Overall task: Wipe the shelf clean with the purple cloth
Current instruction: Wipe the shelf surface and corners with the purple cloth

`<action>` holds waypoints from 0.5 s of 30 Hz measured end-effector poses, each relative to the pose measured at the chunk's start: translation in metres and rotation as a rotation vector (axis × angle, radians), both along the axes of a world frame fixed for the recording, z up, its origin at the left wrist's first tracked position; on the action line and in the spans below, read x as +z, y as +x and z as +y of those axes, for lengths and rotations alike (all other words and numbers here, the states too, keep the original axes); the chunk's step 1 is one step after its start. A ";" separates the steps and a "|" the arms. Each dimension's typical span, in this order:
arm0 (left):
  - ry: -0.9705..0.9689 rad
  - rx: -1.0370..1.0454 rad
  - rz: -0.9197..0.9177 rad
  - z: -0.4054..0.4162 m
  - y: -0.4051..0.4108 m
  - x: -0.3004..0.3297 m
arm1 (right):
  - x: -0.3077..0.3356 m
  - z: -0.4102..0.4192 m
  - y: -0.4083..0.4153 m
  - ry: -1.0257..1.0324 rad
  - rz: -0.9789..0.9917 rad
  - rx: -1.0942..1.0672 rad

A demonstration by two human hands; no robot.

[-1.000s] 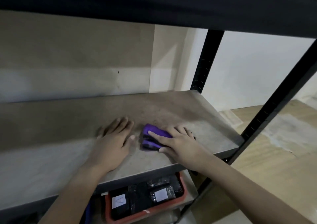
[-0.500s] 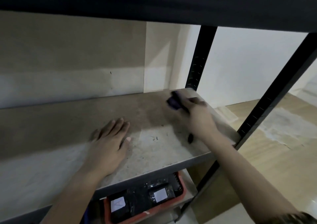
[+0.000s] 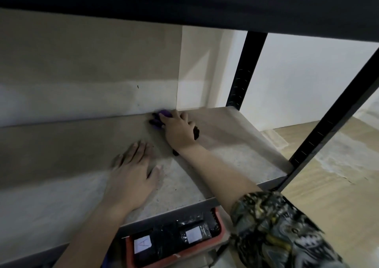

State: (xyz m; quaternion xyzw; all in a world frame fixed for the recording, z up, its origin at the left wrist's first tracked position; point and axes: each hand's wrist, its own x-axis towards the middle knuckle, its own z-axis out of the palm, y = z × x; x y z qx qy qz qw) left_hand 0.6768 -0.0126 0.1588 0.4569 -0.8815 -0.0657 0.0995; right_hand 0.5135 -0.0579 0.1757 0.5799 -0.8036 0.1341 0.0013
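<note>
Matt, speckled board shelf [image 3: 235, 157] on black metal uprights [image 3: 244, 73]; soft purple cloth [image 3: 164, 115].

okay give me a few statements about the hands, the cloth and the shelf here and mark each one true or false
1. The right hand presses the purple cloth at the back of the shelf. True.
2. The left hand holds the cloth. False: it lies flat on the shelf, holding nothing.
3. A red tray sits on the level below. True.
4. The cloth lies at the shelf's front edge. False: it is against the back wall.
</note>
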 end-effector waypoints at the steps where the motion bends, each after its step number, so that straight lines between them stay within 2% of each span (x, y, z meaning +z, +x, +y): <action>1: 0.004 -0.004 -0.002 0.000 0.001 0.000 | 0.001 -0.004 -0.007 -0.011 -0.008 -0.043; 6: 0.027 -0.021 0.004 0.002 0.004 0.000 | 0.003 0.018 -0.084 -0.051 -0.005 -0.346; 12: 0.037 -0.009 0.001 0.002 0.003 0.001 | 0.007 0.100 -0.179 -0.049 -0.043 -0.795; 13: 0.037 -0.009 0.005 0.001 0.002 0.001 | 0.009 0.113 -0.182 -0.072 -0.082 -0.807; 15: 0.037 -0.013 0.000 0.000 0.001 0.001 | 0.012 0.125 -0.181 -0.247 -0.188 -0.733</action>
